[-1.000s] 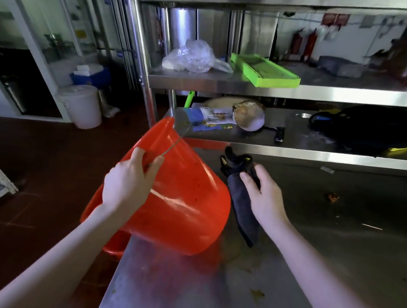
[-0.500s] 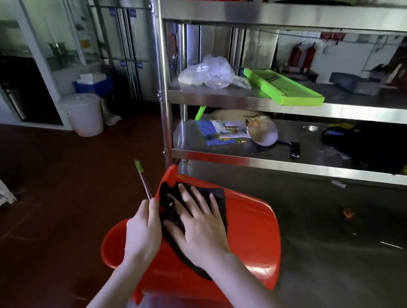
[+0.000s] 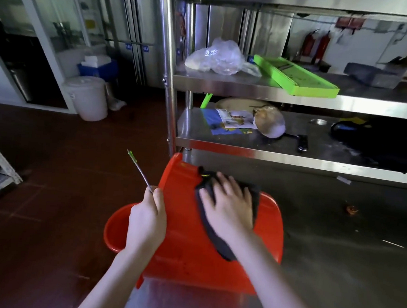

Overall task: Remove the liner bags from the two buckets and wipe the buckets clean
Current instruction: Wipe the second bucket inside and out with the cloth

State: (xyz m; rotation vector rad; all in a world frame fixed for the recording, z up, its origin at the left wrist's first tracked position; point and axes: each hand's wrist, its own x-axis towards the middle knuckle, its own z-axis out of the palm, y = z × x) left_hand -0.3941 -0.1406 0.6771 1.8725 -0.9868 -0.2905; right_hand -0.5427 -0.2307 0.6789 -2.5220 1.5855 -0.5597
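Note:
A red bucket [image 3: 182, 247] lies on its side at the left end of the steel table [image 3: 333, 269]. My left hand [image 3: 146, 221] grips it at the left side, and its wire handle [image 3: 139, 171] sticks up out of that hand. My right hand [image 3: 230, 208] presses a dark cloth [image 3: 218, 247] flat against the bucket's outer wall, fingers spread. A second red bucket [image 3: 115, 229] shows partly below and left of the first, behind my left hand. No liner bag shows on either bucket.
A steel shelf rack [image 3: 245, 149] stands right behind the bucket, holding papers, a pan and a dark bag. The shelf above carries a clear plastic bag [image 3: 217, 59] and a green tray [image 3: 295, 77]. A white lidded bucket [image 3: 88, 99] stands on the red floor at far left.
The bucket went from held tilted to lying on its side. My right hand brought the cloth from beside it onto its wall and has slid it a little to the right.

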